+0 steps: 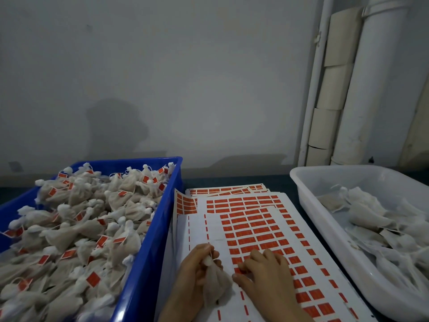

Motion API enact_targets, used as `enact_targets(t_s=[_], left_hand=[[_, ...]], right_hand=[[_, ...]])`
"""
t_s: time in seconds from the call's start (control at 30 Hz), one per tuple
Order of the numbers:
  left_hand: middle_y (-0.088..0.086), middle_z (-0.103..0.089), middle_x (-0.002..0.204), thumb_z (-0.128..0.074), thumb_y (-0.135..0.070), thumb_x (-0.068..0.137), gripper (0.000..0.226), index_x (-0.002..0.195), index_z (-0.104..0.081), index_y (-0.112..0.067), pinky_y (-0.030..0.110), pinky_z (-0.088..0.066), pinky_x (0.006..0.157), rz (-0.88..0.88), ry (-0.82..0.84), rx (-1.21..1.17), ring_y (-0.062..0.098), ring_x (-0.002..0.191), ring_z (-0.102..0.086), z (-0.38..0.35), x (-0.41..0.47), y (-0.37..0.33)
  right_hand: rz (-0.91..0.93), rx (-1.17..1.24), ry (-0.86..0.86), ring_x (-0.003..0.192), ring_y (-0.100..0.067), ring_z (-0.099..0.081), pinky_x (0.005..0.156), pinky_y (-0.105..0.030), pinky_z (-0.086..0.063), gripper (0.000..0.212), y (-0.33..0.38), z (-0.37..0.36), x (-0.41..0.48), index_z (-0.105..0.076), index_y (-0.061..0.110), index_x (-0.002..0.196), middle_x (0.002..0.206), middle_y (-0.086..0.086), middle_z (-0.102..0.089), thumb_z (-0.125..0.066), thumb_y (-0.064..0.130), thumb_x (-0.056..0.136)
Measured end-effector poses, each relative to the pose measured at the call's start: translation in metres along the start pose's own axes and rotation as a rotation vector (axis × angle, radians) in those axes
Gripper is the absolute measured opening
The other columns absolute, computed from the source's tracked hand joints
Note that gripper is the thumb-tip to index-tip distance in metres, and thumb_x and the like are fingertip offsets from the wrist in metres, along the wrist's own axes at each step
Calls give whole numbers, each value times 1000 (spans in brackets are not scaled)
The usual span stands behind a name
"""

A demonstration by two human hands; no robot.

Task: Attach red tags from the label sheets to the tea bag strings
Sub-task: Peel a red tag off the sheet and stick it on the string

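Note:
A stack of white label sheets (250,219) covered with rows of red tags lies on the table between two bins. My left hand (192,273) grips a gathered cloth tea bag (217,284) over the top sheet, with its white string showing near my thumb. My right hand (267,273) rests on the top sheet just right of the bag. Its fingertips are curled down on a red tag (236,270) at the left end of a row. Whether that tag is lifted from the sheet cannot be made out.
A blue bin (148,247) at the left is heaped with tea bags carrying red tags. A white tub (325,231) at the right holds tea bags with no tags showing. A grey wall, white pipes and cardboard tubes stand behind the table.

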State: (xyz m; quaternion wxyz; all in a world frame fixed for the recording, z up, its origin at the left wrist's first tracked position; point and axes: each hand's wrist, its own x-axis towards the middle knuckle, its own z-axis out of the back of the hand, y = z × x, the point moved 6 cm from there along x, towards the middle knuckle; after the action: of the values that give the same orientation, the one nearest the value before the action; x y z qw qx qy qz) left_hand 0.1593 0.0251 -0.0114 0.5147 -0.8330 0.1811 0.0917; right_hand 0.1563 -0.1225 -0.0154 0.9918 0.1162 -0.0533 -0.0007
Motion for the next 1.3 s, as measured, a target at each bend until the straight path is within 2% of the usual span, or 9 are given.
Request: enact_targets(t_s=[0.2, 0.4, 0.6, 0.73, 1.03, 1.1, 1.17, 1.2, 1.3], left_hand=[[12, -63, 101, -59, -28, 85, 25, 103, -56, -12, 36, -47, 64, 29, -58, 69, 26, 89, -58, -2, -4, -3], [22, -64, 107, -60, -24, 87, 31, 111, -56, -5, 40, -51, 71, 19, -109, 105, 37, 99, -60, -1, -2, -6], [19, -60, 88, -52, -13, 93, 31, 117, -52, 6, 37, -46, 65, 25, -131, 41, 29, 77, -55, 1, 1, -8], [22, -63, 97, -64, -26, 70, 43, 105, -58, -1, 36, -49, 64, 21, -128, 66, 29, 81, -58, 1, -4, -4], [18, -61, 84, -50, -14, 93, 17, 99, -55, 1, 34, -51, 59, 23, -102, 25, 27, 74, -57, -4, -8, -6], [18, -61, 86, -50, -15, 94, 16, 98, -56, -1, 35, -49, 64, 2, -101, 37, 26, 75, -57, -3, -9, -8], [16, -58, 83, -46, -13, 96, 16, 92, -55, -1, 34, -47, 63, -22, -98, 63, 24, 72, -55, -3, -9, -10], [16, -57, 83, -44, -13, 97, 17, 88, -54, -2, 33, -45, 62, -7, -96, 59, 24, 72, -54, -4, -9, -10], [15, -58, 87, -47, -15, 95, 13, 89, -54, -7, 31, -47, 57, 15, -95, 59, 23, 75, -55, -4, -9, -8]], right_hand=[[-7, -44, 23, 118, -5, -40, 110, -38, -12, 52, 1, -1, 2, -54, 37, 117, 126, 22, -49, -36, 70, 82], [55, -140, 45, 124, -11, -39, 111, -37, -10, 53, 5, -3, 1, -47, 32, 126, 133, 15, -47, -29, 65, 88], [201, -257, 87, 130, -19, -36, 111, -39, -12, 45, 16, -7, 2, -40, 23, 135, 141, -1, -43, -30, 46, 97], [255, -270, 65, 129, -22, -38, 112, -37, -15, 43, 18, -8, 0, -39, 18, 137, 141, -5, -43, -35, 37, 98], [254, -327, 31, 130, -26, -37, 112, -40, -15, 45, 15, -7, -2, -37, 17, 138, 142, -8, -41, -38, 36, 98], [278, -316, 25, 121, -28, -49, 108, -45, -25, 43, 20, -2, -6, -50, 19, 129, 132, -8, -53, -54, 37, 91], [289, -300, -26, 85, -24, -69, 85, -46, -50, 46, 22, 9, -7, -73, 23, 95, 94, -4, -72, -86, 43, 55], [270, -270, -55, 76, -22, -70, 78, -43, -53, 48, 24, 15, -9, -75, 23, 85, 84, -2, -73, -90, 45, 45], [232, -217, 14, 120, -20, -49, 109, -41, -25, 45, 17, 4, -9, -53, 25, 126, 130, 1, -55, -53, 49, 88]])
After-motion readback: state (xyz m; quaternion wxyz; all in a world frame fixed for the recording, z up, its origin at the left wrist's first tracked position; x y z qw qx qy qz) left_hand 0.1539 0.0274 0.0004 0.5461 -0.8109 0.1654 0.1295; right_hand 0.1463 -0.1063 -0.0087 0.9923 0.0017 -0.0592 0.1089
